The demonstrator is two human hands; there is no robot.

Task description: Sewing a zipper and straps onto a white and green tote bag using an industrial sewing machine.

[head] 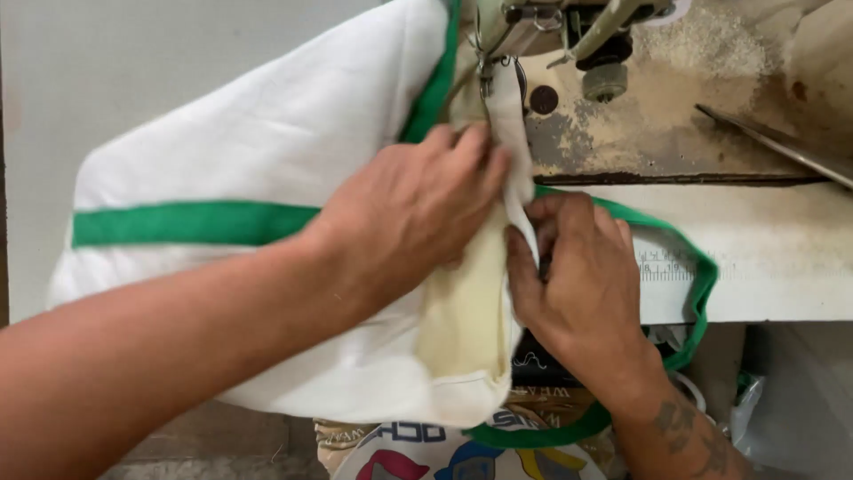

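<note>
My left hand (404, 213) lies flat on the white bag (258, 151), fingers spread, pressing it down by the sewing machine (569, 36). My right hand (582, 276) pinches the bag's folded edge (515, 151) just below the needle. The green strap (702, 284) loops around my right wrist over the table (773, 249); printed sacks (444, 449) lie below.

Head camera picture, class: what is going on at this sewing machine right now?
A person is guiding a white cloth bag with a green stripe under the needle area of a worn sewing machine. The left hand lies flat on the cloth, fingertips at the raised white edge. The right hand pinches that edge from the other side. A green strap loops over the table's front edge.
</note>
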